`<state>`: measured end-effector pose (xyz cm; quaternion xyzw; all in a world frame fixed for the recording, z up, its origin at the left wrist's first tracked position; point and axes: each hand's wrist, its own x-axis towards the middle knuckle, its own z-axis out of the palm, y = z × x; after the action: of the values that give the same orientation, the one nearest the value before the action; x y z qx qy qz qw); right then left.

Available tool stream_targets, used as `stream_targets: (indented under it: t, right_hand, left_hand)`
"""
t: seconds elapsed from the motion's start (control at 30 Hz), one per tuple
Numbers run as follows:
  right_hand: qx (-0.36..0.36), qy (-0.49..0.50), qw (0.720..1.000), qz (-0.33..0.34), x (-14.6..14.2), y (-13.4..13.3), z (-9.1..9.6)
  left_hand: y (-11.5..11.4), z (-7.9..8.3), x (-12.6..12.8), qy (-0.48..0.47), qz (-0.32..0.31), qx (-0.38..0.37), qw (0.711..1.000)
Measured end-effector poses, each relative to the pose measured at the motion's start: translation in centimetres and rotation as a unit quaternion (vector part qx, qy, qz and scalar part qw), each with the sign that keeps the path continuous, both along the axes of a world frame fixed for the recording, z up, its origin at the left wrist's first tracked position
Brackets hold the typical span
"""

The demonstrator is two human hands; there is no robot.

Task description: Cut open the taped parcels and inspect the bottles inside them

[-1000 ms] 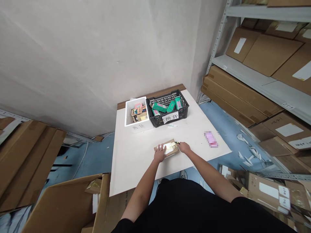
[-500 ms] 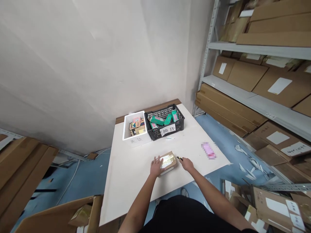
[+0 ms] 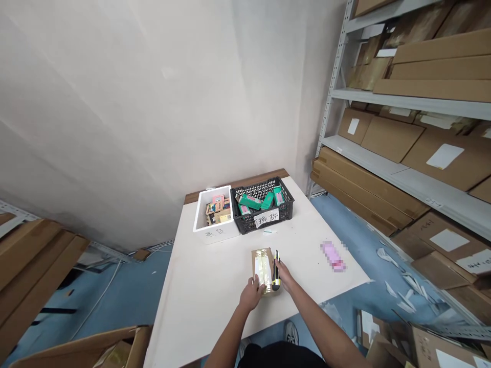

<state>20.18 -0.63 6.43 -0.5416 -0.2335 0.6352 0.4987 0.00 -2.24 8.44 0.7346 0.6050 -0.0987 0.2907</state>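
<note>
A small cardboard box (image 3: 263, 263) with shiny tape and a white label on top is at the near part of the white table. My left hand (image 3: 251, 294) grips its near left corner, thumb on the top and fingers at the side. In my right hand (image 3: 283, 272) is a black and yellow utility knife (image 3: 276, 271), held upright along the right side of the box, with its tip toward the wall. Whether the right fingers also touch the box, I cannot tell.
Behind the box stand a white foam bin (image 3: 217, 235) with small packages and a black plastic crate (image 3: 286, 210) with green boxes. A blurred pink item (image 3: 333, 256) lies at the table's right. Shelves of cartons (image 3: 391, 135) line the right side; an open carton (image 3: 130, 342) sits lower left.
The box has turned so that its long side runs away from me. My left hand has slid to its near corner, and my right hand has brought the utility knife against its right side.
</note>
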Motion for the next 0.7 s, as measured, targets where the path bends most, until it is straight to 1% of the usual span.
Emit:
stream_targets:
  t: [0.07, 0.13, 0.17, 0.23, 0.3, 0.33, 0.43, 0.53, 0.6, 0.63, 0.7]
  right_hand:
    - [-0.006, 0.047, 0.999, 0.0, 0.8, 0.0, 0.1]
    - [-0.028, 0.056, 0.998, -0.006, 1.1, -0.3, 0.0]
    - [-0.035, 0.043, 0.998, -0.013, 1.0, -0.6, -0.1]
    - [-0.041, -0.012, 0.999, -0.025, 0.3, -1.2, -0.8]
    - [-0.037, -0.077, 0.996, -0.022, -1.0, -2.0, -1.8]
    - [-0.035, -0.103, 0.994, -0.014, -1.7, -2.4, -2.3]
    - [-0.04, -0.138, 0.989, 0.018, -4.3, -3.3, -3.8]
    - [-0.037, -0.117, 0.992, 0.038, -7.1, -3.6, -4.4]
    - [-0.028, -0.105, 0.993, 0.043, -8.8, -3.3, -3.9]
    - [-0.024, -0.11, 0.993, 0.042, -9.5, -3.0, -3.4]
    - [-0.012, -0.131, 0.991, 0.035, -10.8, -2.3, -1.5]
  left_hand:
    - [-0.3, -0.6, -1.9, -0.027, 0.017, 0.01, 0.999]
    - [-0.2, -1.0, -4.3, -0.018, 0.052, 0.012, 0.998]
    - [-0.1, -1.2, -5.6, -0.004, 0.084, 0.006, 0.996]
    - [0.1, -1.7, -7.9, 0.007, 0.162, -0.02, 0.987]
    - [0.2, -2.6, -9.6, -0.028, 0.223, -0.039, 0.974]
    - [0.2, -3.1, -10.0, -0.058, 0.24, -0.043, 0.968]
    - [-0.3, -4.9, -10.4, -0.131, 0.264, -0.042, 0.955]
    - [-0.8, -6.3, -9.8, -0.18, 0.285, -0.028, 0.941]
    - [-1.1, -6.5, -9.4, -0.215, 0.298, -0.032, 0.929]
    - [-1.2, -6.3, -9.4, -0.235, 0.306, -0.042, 0.922]
    - [-1.2, -5.5, -9.7, -0.274, 0.315, -0.061, 0.907]
